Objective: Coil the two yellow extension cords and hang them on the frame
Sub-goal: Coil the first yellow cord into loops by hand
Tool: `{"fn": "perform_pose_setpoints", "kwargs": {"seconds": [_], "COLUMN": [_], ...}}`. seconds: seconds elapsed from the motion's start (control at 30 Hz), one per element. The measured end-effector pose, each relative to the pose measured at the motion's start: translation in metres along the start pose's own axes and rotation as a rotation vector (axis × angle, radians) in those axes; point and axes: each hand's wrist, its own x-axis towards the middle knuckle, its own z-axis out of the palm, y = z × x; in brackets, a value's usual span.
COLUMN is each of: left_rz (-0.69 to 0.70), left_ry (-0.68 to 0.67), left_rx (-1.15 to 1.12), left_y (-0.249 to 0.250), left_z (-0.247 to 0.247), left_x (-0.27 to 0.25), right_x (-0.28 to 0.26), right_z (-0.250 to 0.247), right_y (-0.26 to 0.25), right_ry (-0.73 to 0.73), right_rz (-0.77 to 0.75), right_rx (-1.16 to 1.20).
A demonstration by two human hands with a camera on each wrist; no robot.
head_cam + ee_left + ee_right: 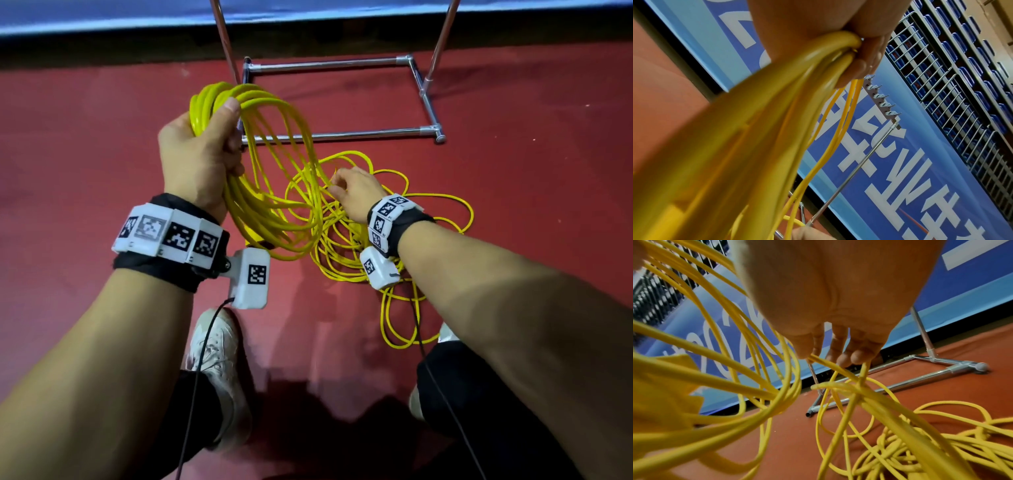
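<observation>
My left hand [205, 144] grips a bundle of several loops of yellow extension cord [270, 192], held up above the red floor; in the left wrist view the fingers [863, 65] curl round the coil [777, 105]. My right hand [352, 192] is lower and to the right, over a loose yellow cord pile [356, 246] on the floor. In the right wrist view its fingertips [844, 358] pinch a single strand [830, 365] leading out of the tangle [920, 443]. The metal frame [342, 63] stands just beyond both hands.
The frame's base tubes [430, 99] lie on the red floor, two uprights rising from them. A strip of hooks [881, 102] tops the frame. A blue banner wall [900, 162] runs behind. My white shoes [219, 370] stand close below the cords.
</observation>
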Motion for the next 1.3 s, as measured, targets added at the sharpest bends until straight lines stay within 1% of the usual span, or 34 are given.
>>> {"fn": "perform_pose_setpoints", "kwargs": {"seconds": [0.07, 0.13, 0.2, 0.3, 0.33, 0.37, 0.4, 0.47, 0.53, 0.6, 0.67, 0.77, 0.87, 0.93, 1.0, 1.07, 1.1, 1.17, 1.2, 1.3], "left_rz": [0.008, 0.017, 0.030, 0.050, 0.057, 0.066, 0.072, 0.067, 0.038, 0.004, -0.029, -0.071, -0.063, -0.029, -0.015, -0.024, -0.026, -0.027, -0.036, -0.093], "left_ry": [0.001, 0.019, 0.045, 0.063, 0.066, 0.067, 0.067, 0.072, 0.076, 0.083, 0.083, 0.046, 0.040, 0.040, 0.029, 0.013, 0.003, -0.020, -0.024, -0.004], "left_rx": [0.018, 0.027, 0.042, 0.040, 0.034, 0.031, 0.029, 0.021, 0.009, -0.017, -0.060, -0.094, -0.142, -0.134, -0.069, 0.036, 0.100, 0.194, 0.201, 0.114], "left_y": [-0.003, -0.006, -0.009, -0.011, -0.012, -0.011, -0.011, -0.011, -0.012, -0.016, -0.019, -0.025, -0.029, -0.031, -0.035, -0.039, -0.040, -0.040, -0.039, -0.035], "left_z": [0.000, 0.000, 0.000, -0.001, -0.001, -0.001, -0.001, -0.002, -0.003, -0.006, -0.008, -0.007, -0.004, 0.000, 0.000, 0.001, 0.002, 0.006, 0.008, 0.011], "left_x": [0.000, 0.001, 0.004, 0.010, 0.011, 0.012, 0.012, 0.013, 0.013, 0.013, 0.012, 0.010, 0.010, 0.009, 0.009, 0.006, 0.005, 0.003, 0.002, 0.000], "right_x": [0.001, 0.005, 0.014, 0.026, 0.027, 0.027, 0.026, 0.022, 0.018, 0.013, 0.008, 0.000, -0.006, -0.012, -0.018, -0.021, -0.023, -0.024, -0.023, -0.019], "right_z": [-0.005, -0.020, -0.044, -0.090, -0.104, -0.115, -0.120, -0.117, -0.103, -0.086, -0.073, -0.063, -0.062, -0.065, -0.069, -0.069, -0.069, -0.068, -0.067, -0.064], "right_y": [0.004, 0.002, -0.004, -0.026, -0.034, -0.042, -0.048, -0.054, -0.053, -0.054, -0.058, -0.065, -0.077, -0.087, -0.098, -0.108, -0.113, -0.118, -0.118, -0.113], "right_ry": [0.037, 0.169, 0.326, 0.548, 0.612, 0.644, 0.640, 0.553, 0.455, 0.385, 0.344, 0.281, 0.189, 0.136, 0.110, 0.100, 0.087, 0.041, 0.024, 0.058], "right_rz": [0.055, 0.075, 0.037, -0.087, -0.121, -0.139, -0.138, -0.098, -0.059, -0.057, -0.108, -0.222, -0.312, -0.396, -0.511, -0.604, -0.623, -0.611, -0.599, -0.552], "right_rx": [-0.010, 0.057, 0.181, 0.361, 0.396, 0.397, 0.359, 0.215, 0.068, -0.019, -0.078, -0.138, -0.134, -0.102, -0.021, 0.139, 0.237, 0.420, 0.495, 0.621]}}
